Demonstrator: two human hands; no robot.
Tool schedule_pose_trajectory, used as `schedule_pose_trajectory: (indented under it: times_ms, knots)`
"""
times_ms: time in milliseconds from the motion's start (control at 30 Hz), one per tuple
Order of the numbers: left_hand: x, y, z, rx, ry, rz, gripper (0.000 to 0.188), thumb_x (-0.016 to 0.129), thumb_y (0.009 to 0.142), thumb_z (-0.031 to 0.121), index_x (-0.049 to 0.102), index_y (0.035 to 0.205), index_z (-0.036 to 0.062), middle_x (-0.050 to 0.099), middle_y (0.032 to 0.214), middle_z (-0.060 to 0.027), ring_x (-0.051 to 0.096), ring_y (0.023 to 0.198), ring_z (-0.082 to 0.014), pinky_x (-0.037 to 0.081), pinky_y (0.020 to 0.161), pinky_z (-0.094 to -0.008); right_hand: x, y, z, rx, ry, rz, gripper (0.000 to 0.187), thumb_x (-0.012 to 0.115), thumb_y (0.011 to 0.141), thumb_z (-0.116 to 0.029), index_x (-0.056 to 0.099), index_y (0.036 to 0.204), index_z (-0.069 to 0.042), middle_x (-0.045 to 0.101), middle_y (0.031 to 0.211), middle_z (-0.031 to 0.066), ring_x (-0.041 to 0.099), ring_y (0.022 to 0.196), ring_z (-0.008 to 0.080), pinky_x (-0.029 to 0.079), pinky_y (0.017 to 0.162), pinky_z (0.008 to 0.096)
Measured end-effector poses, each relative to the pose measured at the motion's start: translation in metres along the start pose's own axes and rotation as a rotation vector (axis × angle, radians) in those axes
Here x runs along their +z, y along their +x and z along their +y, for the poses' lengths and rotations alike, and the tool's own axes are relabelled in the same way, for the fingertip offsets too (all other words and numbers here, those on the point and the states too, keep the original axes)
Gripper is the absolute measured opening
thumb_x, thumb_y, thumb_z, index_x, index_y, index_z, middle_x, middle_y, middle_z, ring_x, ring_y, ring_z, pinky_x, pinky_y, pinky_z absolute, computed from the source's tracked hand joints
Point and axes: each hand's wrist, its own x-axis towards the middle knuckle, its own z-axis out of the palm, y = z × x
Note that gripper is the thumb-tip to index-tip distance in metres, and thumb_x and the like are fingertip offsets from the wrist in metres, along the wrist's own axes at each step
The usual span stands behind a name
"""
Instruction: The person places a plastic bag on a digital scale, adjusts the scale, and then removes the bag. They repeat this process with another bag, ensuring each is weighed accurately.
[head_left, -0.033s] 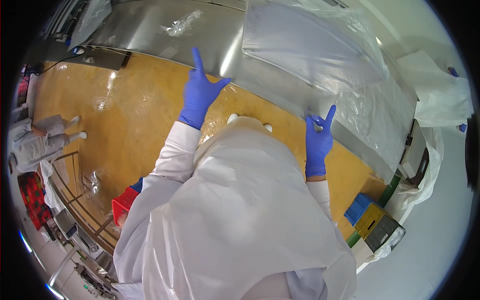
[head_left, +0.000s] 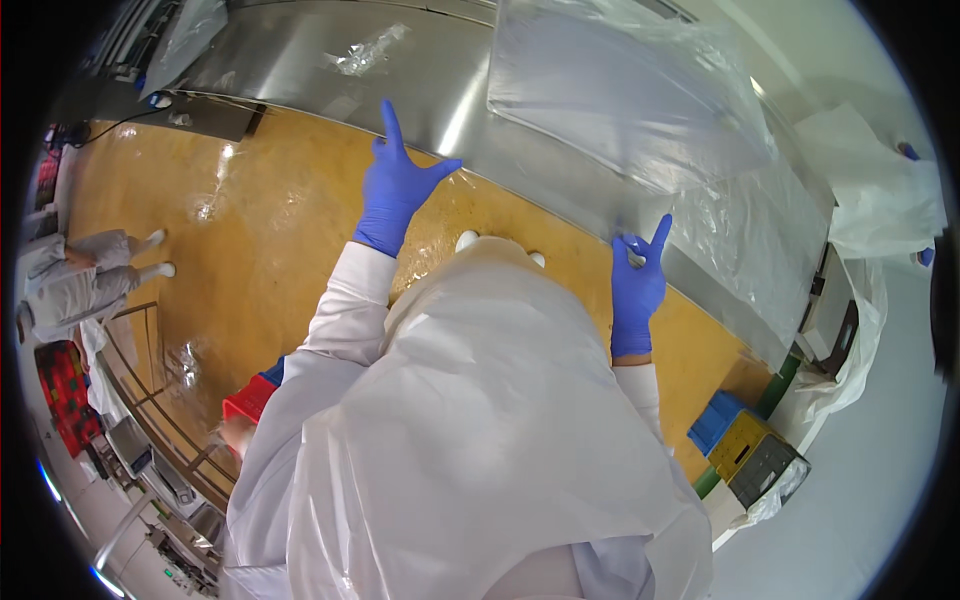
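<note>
My left hand (head_left: pixel 397 182), in a blue glove, hovers at the near edge of the steel table (head_left: pixel 290 60). Its index finger points forward and its thumb stretches out to the right; it holds nothing. My right hand (head_left: pixel 637 290), gloved alike, is nearest to the table's front edge further right. Its index finger is stretched out, while the thumb and another finger bend round a small gap with nothing seen in it. Clear plastic sheeting (head_left: pixel 620 90) lies over the table's right part, beyond my right hand. A crumpled piece of clear film (head_left: pixel 368 50) lies further left.
Blue, yellow and grey crates (head_left: pixel 738 450) are stacked at the lower right. A red crate (head_left: pixel 250 400) stands behind my left arm, with another person's hand (head_left: pixel 237 433) beside it. Another person (head_left: pixel 85 280) stands at the far left, near a metal railing (head_left: pixel 165 410).
My left hand has shifted very slightly down and left. The other person's hand by the red crate shows more. My right hand looks almost the same.
</note>
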Motion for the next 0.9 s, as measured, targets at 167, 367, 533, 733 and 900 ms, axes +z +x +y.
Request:
schedule_pose_trajectory:
  times_ms: [167, 367, 533, 733, 900]
  knots:
    - [-0.004, 0.001, -0.009, -0.058, -0.081, 0.009, 0.127, 0.076, 0.061, 0.056, -0.005, 0.144, 0.0044, 0.048, 0.107, -0.0297, 0.058, 0.084, -0.0423, 0.049, 0.073, -0.0435, -0.013, 0.008, 0.004, -0.034, -0.058, 0.037, 0.094, 0.071, 0.071, -0.035, 0.018, 0.146, -0.019, 0.047, 0.135, 0.0157, 0.052, 0.114, 0.0355, 0.042, 0.093, 0.0386]
    - [-0.038, 0.012, -0.004, -0.069, -0.251, 0.074, 0.087, 0.071, 0.074, 0.042, 0.025, 0.139, 0.0075, 0.05, 0.11, -0.0254, 0.059, 0.087, -0.0378, 0.049, 0.075, -0.0405, -0.026, 0.013, -0.018, -0.206, 0.073, 0.013, 0.061, 0.069, 0.077, -0.018, 0.045, 0.133, -0.008, 0.048, 0.133, 0.0146, 0.056, 0.108, 0.0277, 0.043, 0.087, 0.0368]
    - [-0.069, 0.045, 0.081, 0.666, -0.509, 0.449, 0.029, 0.067, 0.08, 0.017, 0.062, 0.107, 0.0077, 0.059, 0.111, -0.0126, 0.057, 0.101, -0.0313, 0.047, 0.086, -0.0386, -0.071, 0.06, -0.083, -1.129, -0.211, 0.569, 0.042, 0.066, 0.081, -0.01, 0.055, 0.123, -0.008, 0.054, 0.126, 0.0125, 0.052, 0.112, 0.0272, 0.04, 0.091, 0.0357]
    - [-0.081, 0.068, 0.183, 0.957, -0.423, 0.29, 0.048, 0.063, 0.08, 0.034, 0.055, 0.121, 0.0113, 0.055, 0.119, -0.0112, 0.05, 0.113, -0.0287, 0.038, 0.094, -0.0421, -0.088, 0.122, -0.154, -1.158, -0.164, 0.273, 0.043, 0.065, 0.082, -0.01, 0.054, 0.123, -0.004, 0.055, 0.122, 0.015, 0.051, 0.113, 0.0315, 0.04, 0.092, 0.0382]
    - [-0.082, 0.083, 0.196, 0.911, -0.093, 0.121, 0.032, 0.059, 0.081, 0.032, 0.063, 0.107, 0.0145, 0.061, 0.105, -0.0054, 0.054, 0.104, -0.0245, 0.04, 0.087, -0.0371, -0.097, 0.132, -0.164, -0.952, -0.148, 0.12, 0.04, 0.063, 0.082, -0.009, 0.055, 0.12, 0.0, 0.058, 0.115, 0.0168, 0.056, 0.103, 0.0299, 0.043, 0.088, 0.0366]
